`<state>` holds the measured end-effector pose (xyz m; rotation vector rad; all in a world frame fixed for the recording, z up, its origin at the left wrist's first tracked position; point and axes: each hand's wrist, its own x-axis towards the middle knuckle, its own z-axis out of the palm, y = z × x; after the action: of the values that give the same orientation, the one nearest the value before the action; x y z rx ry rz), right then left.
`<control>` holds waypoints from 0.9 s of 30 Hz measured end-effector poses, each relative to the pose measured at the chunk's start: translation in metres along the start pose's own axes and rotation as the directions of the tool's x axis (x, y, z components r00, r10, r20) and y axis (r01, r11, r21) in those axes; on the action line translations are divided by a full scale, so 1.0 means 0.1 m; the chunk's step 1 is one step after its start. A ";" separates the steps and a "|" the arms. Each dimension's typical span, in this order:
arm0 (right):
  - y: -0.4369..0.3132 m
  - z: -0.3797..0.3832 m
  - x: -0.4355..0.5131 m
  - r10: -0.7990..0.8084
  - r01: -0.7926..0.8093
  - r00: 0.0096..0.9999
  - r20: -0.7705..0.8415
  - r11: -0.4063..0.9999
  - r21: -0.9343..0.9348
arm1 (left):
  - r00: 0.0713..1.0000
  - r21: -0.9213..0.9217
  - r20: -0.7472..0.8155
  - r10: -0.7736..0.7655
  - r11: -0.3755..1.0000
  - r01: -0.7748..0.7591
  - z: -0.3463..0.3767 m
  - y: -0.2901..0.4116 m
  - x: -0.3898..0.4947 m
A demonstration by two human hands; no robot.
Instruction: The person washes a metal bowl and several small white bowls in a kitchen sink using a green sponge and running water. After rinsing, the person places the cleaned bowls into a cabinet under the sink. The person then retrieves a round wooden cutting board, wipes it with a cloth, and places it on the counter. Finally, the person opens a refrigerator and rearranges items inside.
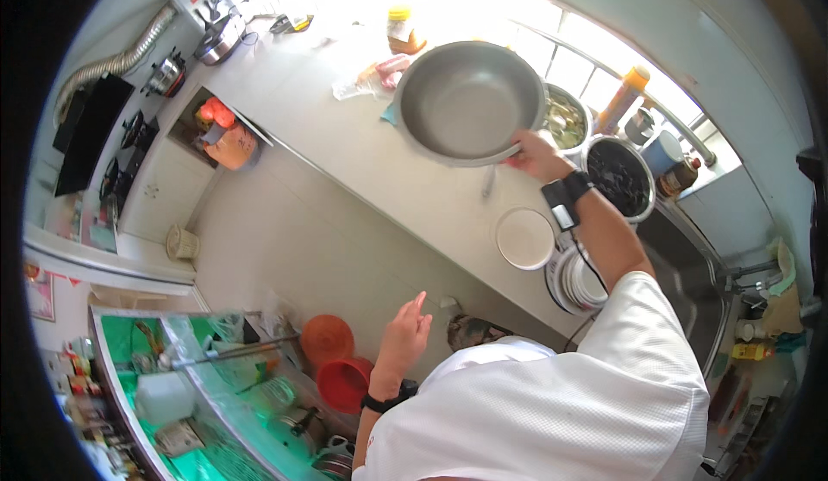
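Observation:
My right hand [538, 156] grips the near right rim of a wide grey basin [469, 103]. Nothing lies inside the basin, and I cannot tell whether its base touches the countertop [349, 112]. A teal corner of something [388, 114] shows at its left edge. Under the near rim, the end of a blurred utensil [488, 182] sticks out. Away from the counter, my left hand [405, 332] hangs in front of my body with nothing in it, fingers extended. A round white-rimmed dish [525, 239] and a stack of plates and bowls [582, 280] sit nearer to me.
Behind my right wrist stand a pot of pale food pieces [566, 119] and a pot with dark contents [619, 178]. The sink [682, 267] lies to the right. A yellow-lidded jar [404, 32] and plastic-wrapped food [388, 72] are beyond the basin. A red bucket [345, 384] stands by my left arm.

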<state>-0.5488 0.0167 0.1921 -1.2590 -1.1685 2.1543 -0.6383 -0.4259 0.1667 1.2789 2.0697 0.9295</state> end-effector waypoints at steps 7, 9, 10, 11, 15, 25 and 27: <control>0.33 0.96 0.93 0.242 -0.219 0.967 -0.076 0.948 0.232 | 0.988 -0.177 -0.009 -0.152 0.973 0.148 -0.72 -0.40 0.60; 0.45 0.97 1.01 0.179 -0.151 0.981 -0.068 0.940 0.307 | 0.993 -0.190 0.018 -0.117 0.975 0.118 -0.80 -0.52 0.80; 0.48 0.91 0.95 0.162 -0.168 0.986 0.048 0.965 0.201 | 0.995 -0.195 0.032 -0.093 0.976 0.097 -0.84 -0.58 0.92; 0.46 0.85 0.93 0.220 -0.230 0.973 0.072 0.956 0.180 | 0.997 -0.194 0.053 -0.060 0.979 0.069 -0.87 -0.65 1.06; 0.11 0.71 0.32 0.184 -0.190 0.976 0.117 0.981 0.044 | 0.978 -0.175 0.204 0.037 0.985 0.000 -0.99 -0.83 1.59; -0.40 -0.41 -2.06 -0.072 -0.039 0.897 -0.436 0.970 -0.238 | 0.756 -0.303 0.483 0.442 0.894 -0.329 -0.69 -0.51 2.48; -0.15 -0.70 -2.47 -0.109 -0.100 0.787 -0.608 0.949 -0.299 | 0.709 -0.387 0.494 0.504 0.857 -0.340 -0.53 -0.36 2.48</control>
<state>-0.3616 -0.1069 0.3169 -1.9052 -1.2248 1.3685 -0.7988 -0.2264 0.1510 1.6704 1.1428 0.8250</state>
